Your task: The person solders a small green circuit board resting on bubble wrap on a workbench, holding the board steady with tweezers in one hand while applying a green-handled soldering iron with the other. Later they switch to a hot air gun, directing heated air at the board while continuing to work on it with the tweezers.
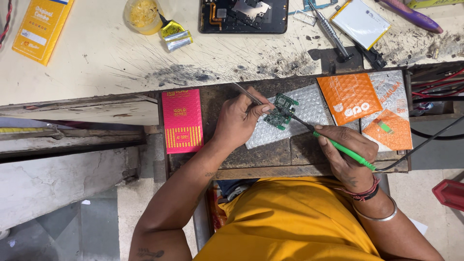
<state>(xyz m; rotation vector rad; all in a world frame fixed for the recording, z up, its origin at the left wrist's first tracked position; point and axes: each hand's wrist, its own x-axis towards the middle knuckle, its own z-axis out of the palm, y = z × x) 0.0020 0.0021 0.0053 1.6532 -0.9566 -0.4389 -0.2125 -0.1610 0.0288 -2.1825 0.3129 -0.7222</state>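
My left hand point(239, 121) pinches thin metal tweezers point(244, 93) whose tips reach a small green circuit board point(282, 111). The board rests on a piece of bubble wrap point(314, 108) in an open drawer. My right hand point(349, 154) grips a green-handled soldering iron point(338, 146), its dark tip touching the board from the right. A black cable runs from the iron off to the right.
A pink box point(182, 121) lies left in the drawer, orange bubble pouches point(367, 104) right. On the scratched bench above sit an opened phone point(244, 15), a yellow jar point(141, 14), a screwdriver point(331, 31), a white battery point(360, 21) and a yellow box point(42, 26).
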